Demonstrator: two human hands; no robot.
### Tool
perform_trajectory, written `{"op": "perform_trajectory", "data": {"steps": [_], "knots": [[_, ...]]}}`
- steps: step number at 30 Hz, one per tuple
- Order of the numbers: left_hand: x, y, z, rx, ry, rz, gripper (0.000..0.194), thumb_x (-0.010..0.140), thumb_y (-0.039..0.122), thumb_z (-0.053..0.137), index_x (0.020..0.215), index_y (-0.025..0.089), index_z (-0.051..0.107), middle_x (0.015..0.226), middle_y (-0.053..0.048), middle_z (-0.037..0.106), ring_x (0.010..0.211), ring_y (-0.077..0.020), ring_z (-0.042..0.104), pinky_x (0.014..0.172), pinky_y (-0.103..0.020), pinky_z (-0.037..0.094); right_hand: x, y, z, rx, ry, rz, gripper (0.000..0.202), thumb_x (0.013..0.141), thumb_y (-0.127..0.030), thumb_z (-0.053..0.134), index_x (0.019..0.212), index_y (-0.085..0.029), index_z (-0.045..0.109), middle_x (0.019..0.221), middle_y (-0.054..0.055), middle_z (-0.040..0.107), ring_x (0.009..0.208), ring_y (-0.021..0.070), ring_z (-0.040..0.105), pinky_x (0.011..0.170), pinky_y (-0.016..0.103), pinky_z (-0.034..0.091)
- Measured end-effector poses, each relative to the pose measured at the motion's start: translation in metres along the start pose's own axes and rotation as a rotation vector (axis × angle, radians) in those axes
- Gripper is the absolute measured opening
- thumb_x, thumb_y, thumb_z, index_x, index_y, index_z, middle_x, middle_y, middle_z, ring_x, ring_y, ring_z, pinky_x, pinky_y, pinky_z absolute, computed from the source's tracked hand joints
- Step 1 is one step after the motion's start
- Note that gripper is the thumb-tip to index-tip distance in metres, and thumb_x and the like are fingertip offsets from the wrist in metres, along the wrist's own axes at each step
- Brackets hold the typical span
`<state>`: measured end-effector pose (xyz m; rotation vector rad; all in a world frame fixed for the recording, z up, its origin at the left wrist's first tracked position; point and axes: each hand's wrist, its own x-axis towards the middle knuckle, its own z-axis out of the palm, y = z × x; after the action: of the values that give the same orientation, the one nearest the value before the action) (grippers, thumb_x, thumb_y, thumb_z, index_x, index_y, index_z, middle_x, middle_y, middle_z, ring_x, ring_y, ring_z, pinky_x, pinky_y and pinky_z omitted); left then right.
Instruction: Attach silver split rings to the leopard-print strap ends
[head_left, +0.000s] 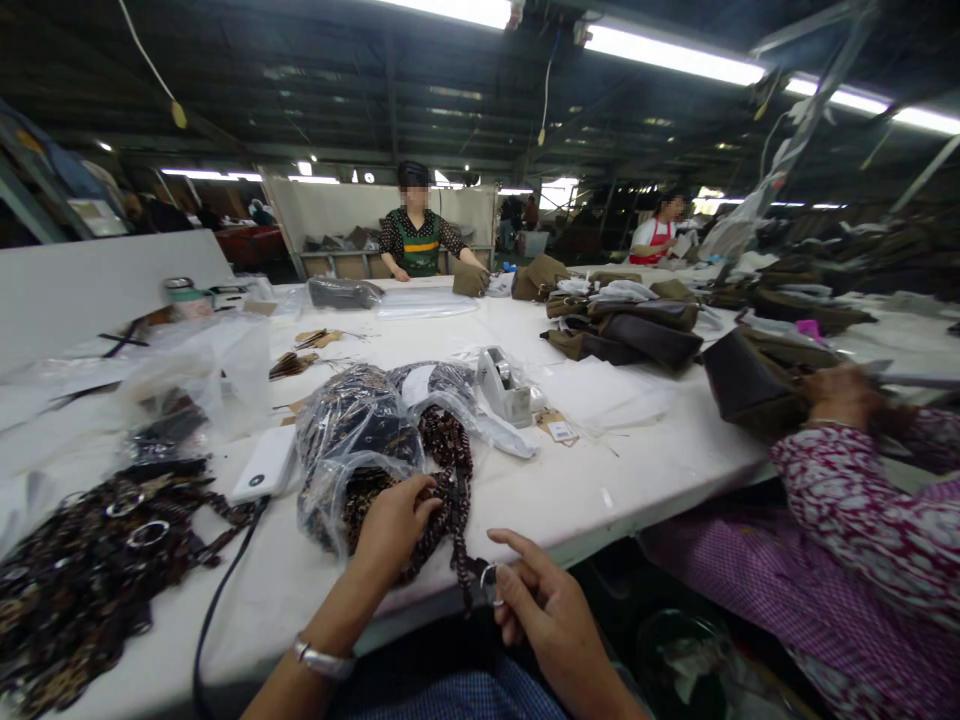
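Near the table's front edge, my left hand (397,525) is closed on dark brown patterned straps (448,450) at the mouth of a clear plastic bag (360,420). Its fingertips are partly hidden among the straps. My right hand (541,600), just beyond the edge, pinches a silver metal ring (487,578) on a strap end between thumb and fingers, index finger stretched out. More of the same patterned material fills the bag. To the left lies a large heap of patterned straps with metal rings (97,570).
A white power bank (264,465) with a black cable lies left of the bag. Behind are a tape dispenser (504,385), tags (556,428) and brown bags (630,320). At right, a co-worker's hand (844,395) holds a dark bag. Another person stands across the table.
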<state>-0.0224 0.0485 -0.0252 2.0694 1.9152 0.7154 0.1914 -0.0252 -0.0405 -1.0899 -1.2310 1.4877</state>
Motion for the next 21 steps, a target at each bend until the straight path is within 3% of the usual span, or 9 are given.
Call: {"op": "perform_trajectory", "data": {"steps": [2,6,12,15,17,21], "knots": [[0.001,-0.004,-0.006,0.002,0.037,-0.002,0.018,0.087,0.026,0.057,0.097,0.02,0.071,0.095,-0.007,0.077,0.088,-0.0241,0.072,0.081,-0.032,0.051,0.002,0.001,-0.002,-0.011,0.009,-0.008,0.058,0.087,-0.057,0.061,0.127,-0.016,0.06,0.059,-0.002,0.059,0.044,0.01,0.053,0.046,0.021,0.043],[-0.003,-0.006,-0.026,-0.006,0.251,0.023,0.025,0.089,0.034,0.054,0.104,0.021,0.069,0.105,-0.007,0.074,0.096,-0.0246,0.068,0.085,-0.034,0.051,0.008,-0.001,-0.002,0.001,0.037,-0.021,0.055,0.087,-0.057,0.06,0.125,-0.017,0.058,0.061,-0.004,0.058,0.045,0.0106,0.054,0.046,0.021,0.044],[-0.028,0.021,-0.063,-0.207,0.428,0.079,0.023,0.086,0.043,0.061,0.097,0.024,0.071,0.102,-0.003,0.075,0.095,-0.0222,0.069,0.092,-0.033,0.051,0.012,-0.015,0.003,-0.014,0.049,-0.096,0.039,0.09,-0.052,0.059,0.106,-0.017,0.06,0.063,-0.002,0.059,0.051,0.0116,0.057,0.049,0.021,0.046],[-0.046,0.036,-0.075,-0.378,0.404,0.072,0.021,0.087,0.04,0.062,0.093,0.024,0.074,0.105,-0.003,0.075,0.102,-0.0222,0.068,0.096,-0.033,0.051,0.011,-0.022,0.007,0.016,0.052,-0.102,0.038,0.089,-0.052,0.061,0.101,-0.016,0.061,0.064,-0.002,0.059,0.051,0.0112,0.057,0.049,0.02,0.046],[-0.059,0.044,-0.077,-0.487,0.352,0.046,0.02,0.087,0.039,0.061,0.089,0.024,0.075,0.104,-0.003,0.075,0.101,-0.0223,0.068,0.091,-0.031,0.055,0.01,-0.026,0.011,0.052,0.041,-0.102,0.039,0.088,-0.052,0.063,0.1,-0.016,0.061,0.063,-0.002,0.058,0.049,0.0102,0.056,0.047,0.019,0.045],[-0.077,0.054,-0.062,-0.592,0.139,0.038,0.017,0.081,0.037,0.067,0.085,0.025,0.078,0.091,-0.003,0.078,0.085,-0.0216,0.072,0.075,-0.027,0.059,0.006,-0.033,0.018,0.121,-0.026,-0.082,0.039,0.086,-0.053,0.064,0.097,-0.016,0.062,0.059,-0.003,0.057,0.045,0.0079,0.052,0.044,0.017,0.042]]}}
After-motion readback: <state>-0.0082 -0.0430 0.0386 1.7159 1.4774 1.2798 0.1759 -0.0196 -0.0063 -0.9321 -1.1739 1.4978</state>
